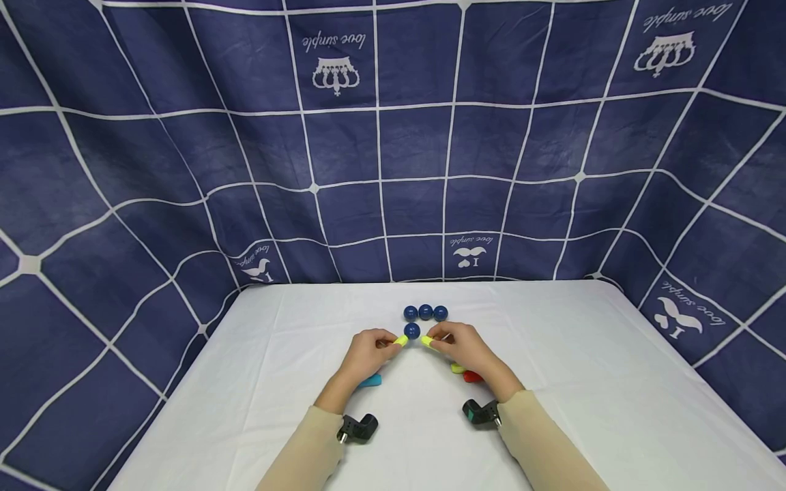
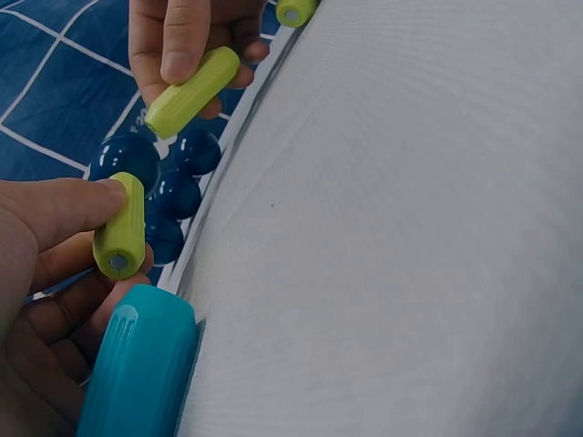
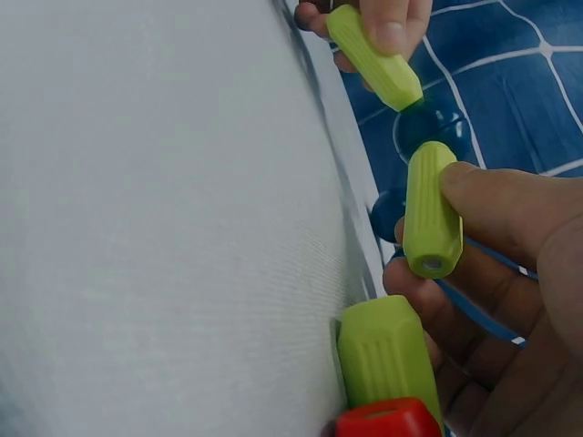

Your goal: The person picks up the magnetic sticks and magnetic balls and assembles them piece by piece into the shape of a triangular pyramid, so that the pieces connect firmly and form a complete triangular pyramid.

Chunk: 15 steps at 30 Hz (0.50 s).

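My left hand (image 1: pixel 368 350) pinches a short yellow-green magnetic rod (image 2: pixel 119 232) between thumb and fingers. Its far end is at a blue ball (image 1: pixel 412 331) on the white table. On the ball's other side, my right hand (image 1: pixel 462 342) pinches a second yellow-green magnetic rod (image 3: pixel 433 214), pointed inward at that same ball. Whether the rods touch the ball is hard to tell; in the head view a small gap shows on the right. A grey metal tip shows in the near end of the left rod. Just behind stand three more blue balls (image 1: pixel 426 312) in a row.
A light-blue rod (image 1: pixel 370 380) lies by my left wrist. Beside my right forearm lie another yellow-green rod (image 3: pixel 383 350) and a red rod (image 1: pixel 472 376). The white-covered table (image 1: pixel 288 320) ends at a dark blue checked curtain (image 1: pixel 417 204) behind and at the sides.
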{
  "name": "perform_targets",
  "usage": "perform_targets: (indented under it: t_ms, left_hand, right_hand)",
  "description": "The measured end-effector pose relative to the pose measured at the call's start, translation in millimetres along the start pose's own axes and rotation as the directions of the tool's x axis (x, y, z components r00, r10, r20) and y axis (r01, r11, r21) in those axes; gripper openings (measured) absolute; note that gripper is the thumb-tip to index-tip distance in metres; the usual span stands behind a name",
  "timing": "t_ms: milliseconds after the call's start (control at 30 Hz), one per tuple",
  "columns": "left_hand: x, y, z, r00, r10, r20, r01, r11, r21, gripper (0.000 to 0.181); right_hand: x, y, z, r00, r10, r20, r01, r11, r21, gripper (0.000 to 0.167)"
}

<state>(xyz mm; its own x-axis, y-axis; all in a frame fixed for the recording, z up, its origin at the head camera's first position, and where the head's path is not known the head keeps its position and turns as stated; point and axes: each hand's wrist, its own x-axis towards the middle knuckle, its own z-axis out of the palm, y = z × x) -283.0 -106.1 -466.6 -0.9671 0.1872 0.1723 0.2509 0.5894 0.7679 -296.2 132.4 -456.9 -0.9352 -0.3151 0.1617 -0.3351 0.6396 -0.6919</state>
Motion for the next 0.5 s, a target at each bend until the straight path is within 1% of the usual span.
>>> perform_targets:
  t_ms: [267,500]
  left_hand:
    - [0.2,0.8,0.7,1.000,0.018,0.005,-0.018,1.000,0.001,0.019]
    - [1.1,3.0,0.2,1.000,0.013,0.002,-0.013,1.000,-0.001,0.018]
  right_hand:
    - [-0.2,-2.9,4.4,0.999,0.026,-0.037,-0.026,1.000,0.015,0.014]
    - [0.3,-3.8,9.3,0.997,-0.012,-0.082,0.015,0.999,0.039,0.014]
